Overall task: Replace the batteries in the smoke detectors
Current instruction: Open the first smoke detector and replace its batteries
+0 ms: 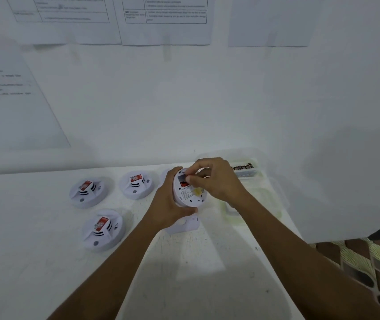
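1. The person is working on one smoke detector (190, 195), held up off the table (46, 250) near its far edge. Its back is turned towards them, so the printed label and the battery compartment (182, 179) are showing.
2. The step in hand looks like the battery swap itself. I am guessing it is either pulling the old cell out or seating a new one, but I can't tell which.
3. The left hand (168, 204) is gripping the detector by its rim, fingers wrapped round the far side and thumb underneath, steadying it at a tilt.
4. The right hand (216, 179) is reaching in from above with its fingers curled and its fingertips (190, 179) bunched right at the compartment opening. Whether they are actually pinching a battery or a clip is hidden, so I can't say.
5. The next move is calling for a fine pinch and a straight pull or push along the slot, with the left hand bracing so the body isn't twisting.
6. A tray of batteries (245, 170) is sitting just beyond the right hand, close enough to reach — handy for the swap.
7. Three more detectors are waiting face up to the left, two in a back row (87, 190) (137, 183) and one nearer (103, 229). By my reckoning, the job is far from finished.
8. A loose white plate (184, 225) is lying on the table just under the left wrist — possibly this unit's mounting base.
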